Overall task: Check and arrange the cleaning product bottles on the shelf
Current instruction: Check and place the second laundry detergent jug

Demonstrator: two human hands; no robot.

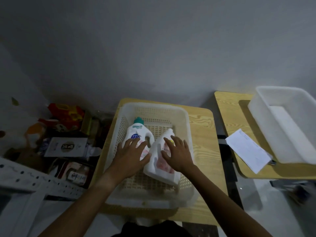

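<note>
Left hand [132,152]: fingers spread, laid flat over the lower body of the green-capped detergent bottle [136,132]; not curled round it. Right hand [177,153]: fingers likewise spread, resting on the white-capped detergent bottle [162,161]. Whether either palm presses down cannot be told.

Both bottles lie on their sides in the white perforated basket [179,115], beneath the hands, necks pointing away from the person. Probably laid flat so the labels face up for checking; the open-hand touch suggests steadying or feeling before a grip.

Writing: blue characters "超能" on the left bottle just beyond the fingertips. Right bottle's pinkish label unreadable.

Basket sits on a wood-grain table [203,134]. Well right of the right hand, a printed paper sheet [248,151], text too small, beside a white plastic tub [304,151]. Left of the left hand, a perforated white shelf upright [25,178] and dim packaged goods.
</note>
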